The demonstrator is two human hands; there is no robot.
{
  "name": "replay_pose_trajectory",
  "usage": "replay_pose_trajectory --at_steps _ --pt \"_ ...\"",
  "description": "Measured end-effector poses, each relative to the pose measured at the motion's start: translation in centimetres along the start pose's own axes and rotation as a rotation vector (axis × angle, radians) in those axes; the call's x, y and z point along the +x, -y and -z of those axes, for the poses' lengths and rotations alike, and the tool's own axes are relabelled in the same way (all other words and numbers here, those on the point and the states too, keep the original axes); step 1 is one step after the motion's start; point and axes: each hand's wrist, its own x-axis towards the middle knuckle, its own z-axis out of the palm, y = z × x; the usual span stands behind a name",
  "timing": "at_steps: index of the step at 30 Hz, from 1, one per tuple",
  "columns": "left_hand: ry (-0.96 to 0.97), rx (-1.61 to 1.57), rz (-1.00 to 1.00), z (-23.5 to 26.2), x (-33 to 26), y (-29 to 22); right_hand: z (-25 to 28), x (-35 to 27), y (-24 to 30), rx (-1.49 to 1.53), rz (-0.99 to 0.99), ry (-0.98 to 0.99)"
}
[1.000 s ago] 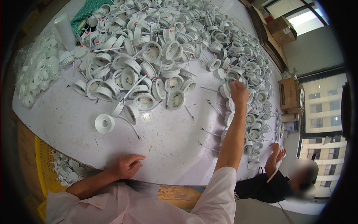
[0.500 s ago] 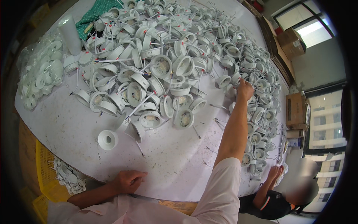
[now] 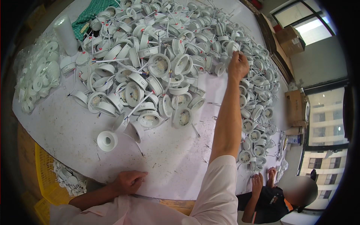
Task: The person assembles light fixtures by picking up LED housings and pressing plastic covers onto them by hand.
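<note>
My right arm reaches across the white table to the far right pile. There my right hand has its fingers pinched on the edge of a white round downlight, raised a little over the others. By the table's front edge my left hand rests with curled fingers, and nothing shows in it. A heap of similar white downlights with wires spreads over the far and middle table. Closer to me, a white cone-shaped cup lies apart from the heap.
A clear bag of white rings and a roll of clear film lie at far left, near green cloth. A yellow crate holds white parts below the left edge. Another person works at the right.
My right hand has moved farther away and slightly left, and a downlight now shows raised at its fingertips. My left hand stays put. The other person's hands have moved apart.
</note>
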Motion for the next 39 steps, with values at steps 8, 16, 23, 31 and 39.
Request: replay_pose_trajectory --at_steps 8,16,23,31,39 --pt "-0.032 0.014 -0.07 -0.5 0.0 0.0 7.9 -7.3 12.3 0.124 0.256 0.007" --pt "-0.039 -0.004 -0.047 -0.5 -0.4 0.9 10.0 -17.0 19.7 0.2 0.247 0.355" --pt "-0.102 -0.365 0.215 -0.7 -0.6 2.5 2.0 -16.1 25.6 0.098 0.132 0.567" --pt "-0.172 -0.449 0.201 0.5 -3.7 1.4 3.2 -19.6 27.4 0.107 0.131 0.462" --pt "-0.133 -0.388 0.375 2.9 -5.1 -2.8 7.2 -18.5 23.6 0.143 0.294 0.143"
